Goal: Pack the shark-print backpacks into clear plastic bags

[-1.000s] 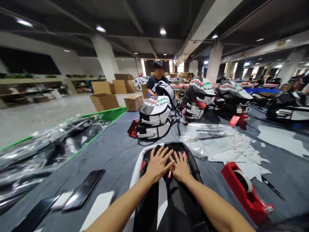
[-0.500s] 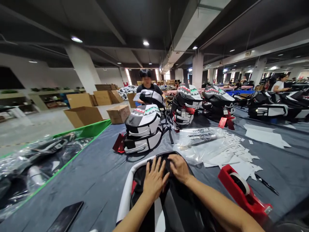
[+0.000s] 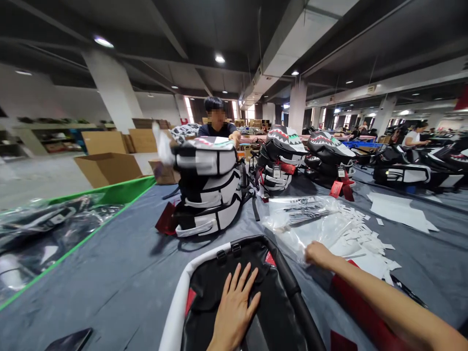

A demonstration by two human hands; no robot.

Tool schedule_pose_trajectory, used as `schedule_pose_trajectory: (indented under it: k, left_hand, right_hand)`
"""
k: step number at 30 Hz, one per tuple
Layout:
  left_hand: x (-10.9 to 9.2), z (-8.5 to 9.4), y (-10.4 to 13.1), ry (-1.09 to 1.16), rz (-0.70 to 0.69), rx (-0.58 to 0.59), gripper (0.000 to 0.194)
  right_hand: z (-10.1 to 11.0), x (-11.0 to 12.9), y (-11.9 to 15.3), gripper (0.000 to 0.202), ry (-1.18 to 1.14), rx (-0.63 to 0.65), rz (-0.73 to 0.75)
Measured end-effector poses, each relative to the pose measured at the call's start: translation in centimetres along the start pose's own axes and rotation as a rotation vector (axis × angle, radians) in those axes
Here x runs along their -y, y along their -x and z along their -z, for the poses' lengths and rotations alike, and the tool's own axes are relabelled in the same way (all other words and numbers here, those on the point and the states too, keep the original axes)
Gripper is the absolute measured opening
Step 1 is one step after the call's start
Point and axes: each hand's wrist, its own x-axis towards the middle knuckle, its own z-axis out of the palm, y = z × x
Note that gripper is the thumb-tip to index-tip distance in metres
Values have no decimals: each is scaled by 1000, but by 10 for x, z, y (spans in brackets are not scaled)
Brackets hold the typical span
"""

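Observation:
My left hand (image 3: 236, 304) lies flat with fingers spread on the black inner side of a backpack (image 3: 278, 292). White piping runs along that backpack's left edge, black along its right, and two small buckles sit near its top. Off to the right, my right hand (image 3: 319, 254) is closed at the near edge of a clear plastic bag (image 3: 292, 229), with the fingertips pinching the film. Dark print shows on the bag, and the bag lies over part of a heap of small white paper pieces (image 3: 365, 239).
Stacked backpacks (image 3: 208, 190) stand ahead, with a person (image 3: 217, 122) behind them. More backpacks (image 3: 285, 146) are further right. A red tape dispenser (image 3: 361, 307) is partly under my right forearm. A phone (image 3: 71, 340), a pen (image 3: 409, 290) and a green-edged bin (image 3: 142, 183) are also around.
My right hand has left the backpack and moved right onto the plastic bag. My left hand stays on the backpack. The person opposite has put another backpack on the stack.

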Motion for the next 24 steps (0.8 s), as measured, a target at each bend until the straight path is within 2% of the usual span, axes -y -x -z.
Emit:
schedule_pose_trajectory:
  k: [3, 5, 7, 11, 14, 16, 18, 19, 20, 21, 23, 24]
  left_hand:
    - [0, -1, 0, -4, 3, -4, 58]
    - [-1, 0, 0, -13, 7, -6, 58]
    - [-1, 2, -1, -18, 8, -5, 57]
    - [-1, 3, -2, -18, 11, 8, 56]
    - [-1, 2, -3, -16, 12, 3, 56]
    - [-2, 2, -4, -11, 7, -5, 56]
    - [-3, 3, -5, -5, 7, -6, 55]
    - [-4, 4, -5, -3, 9, -3, 55]
    - [-5, 5, -6, -2, 13, -1, 55]
    - [-5, 6, -6, -2, 16, 0, 55]
    - [-6, 6, -7, -5, 19, 0, 55]
    - [-7, 6, -7, -7, 17, 0, 55]
  right_hand:
    - [4, 4, 3, 34, 45, 21, -3]
    - [25, 2, -12, 30, 51, -11, -38]
    - [64, -2, -34, 21, 50, -114, -87]
    - [175, -7, -72, 18, 52, -458, -146]
    - [249, 3, -73, 25, 50, -639, -103]
    - [274, 16, -63, 32, 44, -777, -18]
    - [272, 32, -50, 34, 50, -873, 59]
    - [261, 41, -43, 32, 62, -835, 64]
    - [244, 49, -35, 28, 75, -725, 45]
    - [222, 58, -26, 23, 86, -561, 11]
    - [171, 72, -5, 12, 89, -200, -41]
    - [145, 78, 6, 11, 83, -89, -44]
